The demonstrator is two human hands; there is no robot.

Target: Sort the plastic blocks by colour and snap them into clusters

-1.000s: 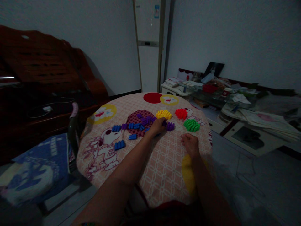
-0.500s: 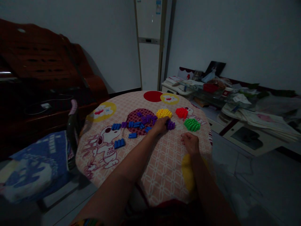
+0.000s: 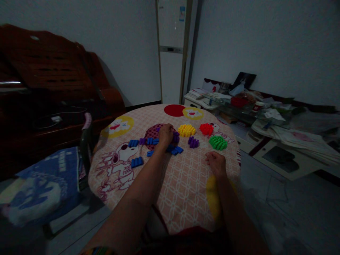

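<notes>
At mid-frame, purple blocks (image 3: 175,137) lie just right of our left hand (image 3: 166,134); our right hand (image 3: 216,163) is farther. We cannot tell either's grip.

an open stretch of tabletop (image 3: 183,184) is left between the forearms (image 3: 140,193). beyond the right hand (image 3: 216,163), passage is blocked by the green pile (image 3: 218,143), then the red pile (image 3: 206,129).

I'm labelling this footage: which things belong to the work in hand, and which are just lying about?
In use: purple pieces and blue pieces by the left hand; probably also the yellow pile, red pile, green pile.

Lying about: papers, cup, blue chair cover.
</notes>
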